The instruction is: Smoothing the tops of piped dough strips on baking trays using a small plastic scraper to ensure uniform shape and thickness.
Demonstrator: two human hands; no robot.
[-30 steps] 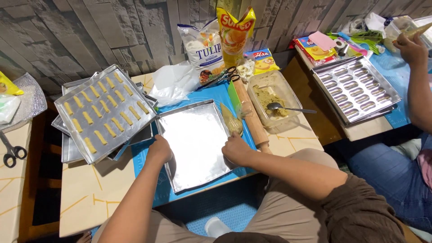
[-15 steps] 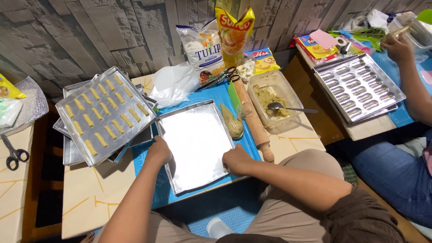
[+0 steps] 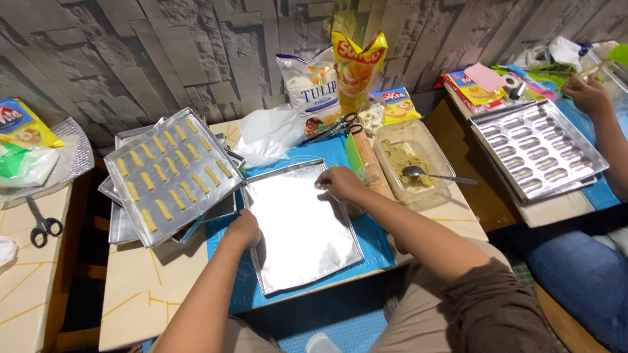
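Note:
An empty metal baking tray (image 3: 301,242) with a pale, shiny inside lies on a blue mat (image 3: 378,247) in front of me. My left hand (image 3: 243,229) curls over the tray's left rim and holds it. My right hand (image 3: 340,184) rests near the tray's far right corner, fingertips down on the tray's inside, with nothing visibly held. Just right of that hand, a wooden rolling pin (image 3: 371,157) lies partly hidden.
To the left, a tray of yellow dough fingers (image 3: 171,175) sits on stacked trays. A clear tub of dough with a spoon (image 3: 412,163), scissors (image 3: 330,127) and bags (image 3: 356,68) stand behind. Another person's hand (image 3: 589,95) works by a filled tray (image 3: 536,149) at right. Second scissors (image 3: 42,225) lie far left.
My right hand has moved from the tray's near right edge up to its far right corner. My left hand has stayed on the left rim.

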